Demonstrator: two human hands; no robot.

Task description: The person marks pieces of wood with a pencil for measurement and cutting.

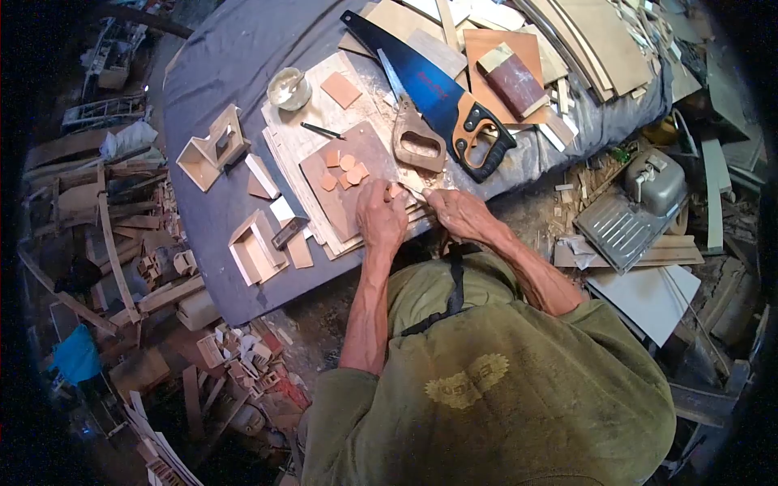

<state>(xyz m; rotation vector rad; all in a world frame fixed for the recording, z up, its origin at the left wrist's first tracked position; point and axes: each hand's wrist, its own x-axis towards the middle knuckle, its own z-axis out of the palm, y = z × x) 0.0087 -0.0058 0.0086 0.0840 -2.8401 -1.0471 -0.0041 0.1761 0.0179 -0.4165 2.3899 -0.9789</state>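
Orange small piece (395, 190) is being pinched by the left hand (382, 217) beside the brown flat board (318, 212). Right hand (462, 214) is gripping a slim tool (412, 193).

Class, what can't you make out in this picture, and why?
Head view throughout:
Orange piece in the left hand: its outline, covered by fingers.
Thin tool in the right hand: its handle, hidden by fingers.
Pot: its contents, too small to identify.
Shirt lettering: too small and blurred to read.
Floor clutter: outer parts, lost at the dark picture edge.
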